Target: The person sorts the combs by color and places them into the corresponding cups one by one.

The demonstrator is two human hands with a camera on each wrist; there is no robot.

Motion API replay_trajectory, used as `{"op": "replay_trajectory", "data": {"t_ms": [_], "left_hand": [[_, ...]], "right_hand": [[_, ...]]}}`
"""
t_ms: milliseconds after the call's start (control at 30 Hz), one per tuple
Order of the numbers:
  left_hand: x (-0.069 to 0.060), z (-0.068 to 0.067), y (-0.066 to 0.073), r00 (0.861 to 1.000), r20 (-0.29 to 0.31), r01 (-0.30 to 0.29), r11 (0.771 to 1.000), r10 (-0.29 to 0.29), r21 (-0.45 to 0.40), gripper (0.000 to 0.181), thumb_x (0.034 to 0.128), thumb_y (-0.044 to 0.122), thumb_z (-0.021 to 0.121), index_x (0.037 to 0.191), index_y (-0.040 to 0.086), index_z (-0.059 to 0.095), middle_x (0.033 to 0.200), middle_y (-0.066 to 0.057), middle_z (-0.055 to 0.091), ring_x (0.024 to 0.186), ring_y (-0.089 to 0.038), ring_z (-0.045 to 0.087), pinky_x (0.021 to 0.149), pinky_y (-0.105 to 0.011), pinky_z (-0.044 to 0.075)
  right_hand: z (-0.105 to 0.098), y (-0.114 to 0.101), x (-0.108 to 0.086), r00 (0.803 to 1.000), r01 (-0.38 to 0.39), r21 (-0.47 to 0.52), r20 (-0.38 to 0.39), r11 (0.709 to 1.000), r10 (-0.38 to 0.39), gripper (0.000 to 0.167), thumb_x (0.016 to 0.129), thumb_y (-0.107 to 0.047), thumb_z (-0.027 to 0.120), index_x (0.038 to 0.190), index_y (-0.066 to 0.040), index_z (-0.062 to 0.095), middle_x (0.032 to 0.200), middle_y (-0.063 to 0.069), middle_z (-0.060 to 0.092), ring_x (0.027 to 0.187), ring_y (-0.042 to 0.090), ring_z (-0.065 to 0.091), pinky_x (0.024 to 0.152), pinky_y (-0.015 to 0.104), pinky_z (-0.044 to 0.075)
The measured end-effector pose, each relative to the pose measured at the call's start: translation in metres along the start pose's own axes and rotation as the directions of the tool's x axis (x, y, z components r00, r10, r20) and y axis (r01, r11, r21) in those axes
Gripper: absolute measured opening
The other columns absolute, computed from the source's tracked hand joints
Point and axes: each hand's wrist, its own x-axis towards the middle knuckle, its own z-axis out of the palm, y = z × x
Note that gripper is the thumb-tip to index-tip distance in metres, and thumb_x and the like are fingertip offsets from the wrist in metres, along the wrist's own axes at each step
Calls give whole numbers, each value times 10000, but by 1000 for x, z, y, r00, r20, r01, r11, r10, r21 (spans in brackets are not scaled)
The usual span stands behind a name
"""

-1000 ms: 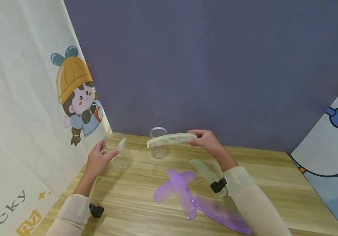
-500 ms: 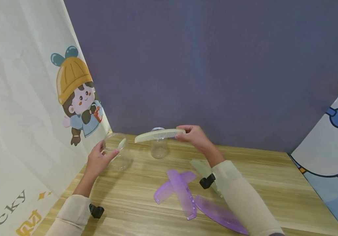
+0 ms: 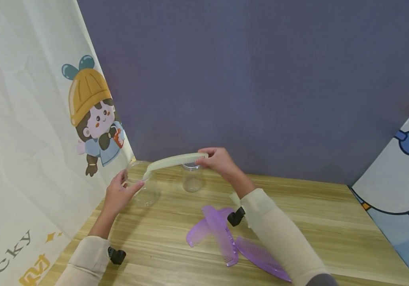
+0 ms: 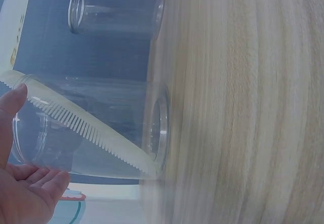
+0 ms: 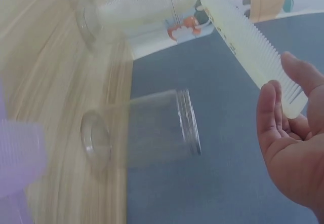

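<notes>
My left hand point(image 3: 116, 194) grips a clear jar point(image 3: 149, 197) near its rim, thumb and fingers on either side. The jar stands upright on the table at the left. Inside it a pale yellow-green comb point(image 4: 91, 127) leans diagonally, as the left wrist view shows. My right hand point(image 3: 222, 163) pinches one end of a second pale comb point(image 3: 172, 161), its teeth facing down. That comb's far end is over the mouth of the held jar; whether it touches the comb inside, I cannot tell.
A second clear jar point(image 3: 192, 182) stands upright beneath the right hand. Two purple combs point(image 3: 218, 230) lie crossed on the wooden table point(image 3: 161, 250). Another purple comb point(image 3: 261, 258) lies partly under the right sleeve. A pale comb point(image 3: 235, 198) is mostly hidden by that sleeve.
My right hand has carried the pale comb leftward and slightly up, from in front of the second jar to the held jar's mouth. The left hand and its jar have stayed in place.
</notes>
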Motion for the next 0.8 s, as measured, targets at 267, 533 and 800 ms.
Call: {"op": "replay_trajectory", "data": {"t_ms": [267, 533, 800], "left_hand": [[0, 0, 0, 1000, 10, 7, 1000, -7, -12, 670, 907, 440, 757, 1267, -20, 428, 1264, -249, 487, 1443, -468, 416, 1146, -558, 453], [-1, 0, 1, 1000, 21, 22, 1000, -21, -14, 791, 907, 440, 755, 1425, -42, 402, 1458, -303, 455, 1457, -467, 396, 1161, -548, 440], [0, 0, 0, 1000, 10, 14, 1000, -14, -8, 715, 905, 438, 760, 1329, -34, 430, 1379, -274, 486, 1449, -466, 408, 1155, -551, 448]], "right_hand": [[25, -9, 2, 1000, 9, -117, -14, 993, -10, 453, 812, -181, 857, 1214, -15, 730, 1030, 115, 762, 698, 132, 710, 847, 430, 639], [42, -18, 3, 1000, 17, -96, 9, 995, -17, 546, 831, -245, 851, 1309, -43, 682, 883, 80, 761, 887, 337, 753, 846, 410, 637], [58, -22, 7, 990, 87, 40, 108, 995, -91, 529, 888, -133, 793, 1369, 0, 618, 1116, 171, 748, 899, 214, 739, 880, 381, 638]]}}
